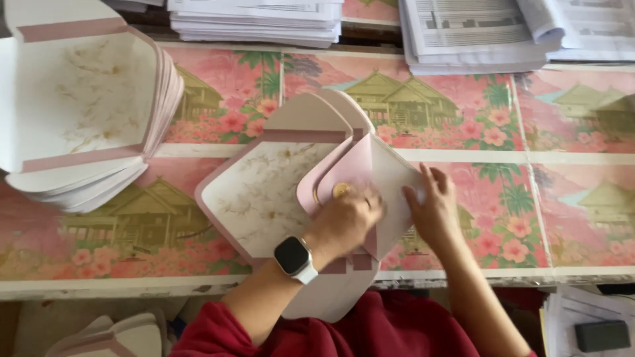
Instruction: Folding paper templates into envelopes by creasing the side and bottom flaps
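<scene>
An unfolded pink envelope blank [261, 192] with a marbled cream lining lies tilted on the flowered table cover. Its right side flap [370, 168] is folded over toward the middle, pink face up. My left hand [344, 221], with a black smartwatch [294, 258] on the wrist, presses on that flap next to a small round gold seal [340, 190]. My right hand [433, 211] lies flat on the flap's right edge, fingers spread. Both sleeves are dark red.
A tall stack of the same unfolded envelope blanks [86, 112] sits at the left. Piles of printed paper sheets [258, 20] and more printed sheets [476, 33] line the far edge. More blanks [126, 334] lie below the table at the lower left; a dark flat object [602, 335] rests on papers at the lower right.
</scene>
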